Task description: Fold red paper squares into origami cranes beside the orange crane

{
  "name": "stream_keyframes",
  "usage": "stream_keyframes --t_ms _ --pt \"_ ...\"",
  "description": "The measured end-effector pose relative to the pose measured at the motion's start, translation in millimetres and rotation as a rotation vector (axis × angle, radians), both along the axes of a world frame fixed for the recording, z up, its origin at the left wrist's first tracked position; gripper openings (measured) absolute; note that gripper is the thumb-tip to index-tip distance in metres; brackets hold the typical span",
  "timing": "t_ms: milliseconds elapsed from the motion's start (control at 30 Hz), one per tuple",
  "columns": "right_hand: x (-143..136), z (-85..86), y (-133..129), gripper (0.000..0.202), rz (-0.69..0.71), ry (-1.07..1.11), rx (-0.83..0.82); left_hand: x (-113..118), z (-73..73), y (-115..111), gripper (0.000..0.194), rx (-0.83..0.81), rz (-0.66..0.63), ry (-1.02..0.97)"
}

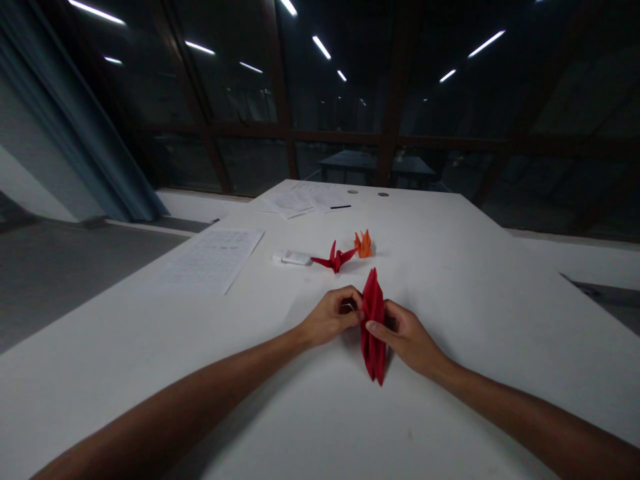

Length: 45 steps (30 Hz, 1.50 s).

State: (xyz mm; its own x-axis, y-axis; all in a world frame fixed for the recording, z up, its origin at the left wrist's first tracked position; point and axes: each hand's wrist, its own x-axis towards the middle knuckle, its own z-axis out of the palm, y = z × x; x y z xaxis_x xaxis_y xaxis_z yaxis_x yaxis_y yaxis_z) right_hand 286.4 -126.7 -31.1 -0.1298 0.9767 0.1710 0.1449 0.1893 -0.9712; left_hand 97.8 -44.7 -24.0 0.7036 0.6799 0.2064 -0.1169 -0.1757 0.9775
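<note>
A long folded red paper (373, 300) with pointed ends stands between my hands over the white table (450, 267). My left hand (334, 315) pinches its left side, thumb and forefinger closed at the paper's edge. On the other side, my right hand (407, 335) grips the paper with its thumb across the front and its fingers behind. Beyond my hands sits a red folded paper crane (336, 259), with an orange folded paper figure (364, 245) behind it to the right.
A white device (292, 257) lies left of the crane. Printed sheets (213, 260) rest at the table's left edge, more papers (300, 201) with a dark pen (341, 207) farther back. Dark windows (340, 87) stand beyond the table.
</note>
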Motion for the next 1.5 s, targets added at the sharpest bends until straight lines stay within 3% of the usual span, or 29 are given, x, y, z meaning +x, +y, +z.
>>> stream_keyframes --t_ms 333,433,567,633,800,867,1000,1133,1367,1500 --pt "2.6 -5.5 3.8 0.026 0.076 0.102 -0.086 -0.8 -1.0 -0.2 0.026 -0.089 -0.005 -0.075" --pt "2.1 -4.8 1.3 0.048 0.059 0.156 -0.091 -0.7 1.3 -2.5 0.034 -0.091 0.004 -0.152" --pt "2.8 -5.0 -0.1 0.067 0.001 0.141 -0.012 -2.4 2.3 -2.8 0.063 -0.082 0.006 -0.151" --pt "4.1 -5.8 0.3 0.056 -0.005 0.085 0.008 -3.2 2.2 -2.1 0.065 -0.055 0.016 -0.116" --pt "6.6 -7.9 2.1 0.027 -0.009 -0.019 0.013 -2.2 2.3 -3.4 0.030 0.104 0.029 0.039" --pt "6.6 -8.0 3.0 0.022 -0.033 -0.019 0.027 -1.9 2.1 -5.3 0.032 0.166 0.012 0.081" --pt "6.5 -7.3 4.7 0.018 -0.063 -0.012 0.044 -3.0 2.5 -8.9 0.057 0.252 -0.046 0.106" --pt "7.3 -6.8 6.0 0.022 -0.081 0.007 0.049 -4.0 4.2 -10.5 0.068 0.188 -0.078 0.095" --pt "9.7 -3.9 6.7 0.029 -0.069 0.084 0.022 -4.5 1.7 -6.3 0.066 0.014 -0.103 0.078" --pt "9.7 -2.2 8.0 0.025 -0.081 0.183 -0.015 -4.6 1.7 -6.7 0.064 -0.001 -0.089 0.066"
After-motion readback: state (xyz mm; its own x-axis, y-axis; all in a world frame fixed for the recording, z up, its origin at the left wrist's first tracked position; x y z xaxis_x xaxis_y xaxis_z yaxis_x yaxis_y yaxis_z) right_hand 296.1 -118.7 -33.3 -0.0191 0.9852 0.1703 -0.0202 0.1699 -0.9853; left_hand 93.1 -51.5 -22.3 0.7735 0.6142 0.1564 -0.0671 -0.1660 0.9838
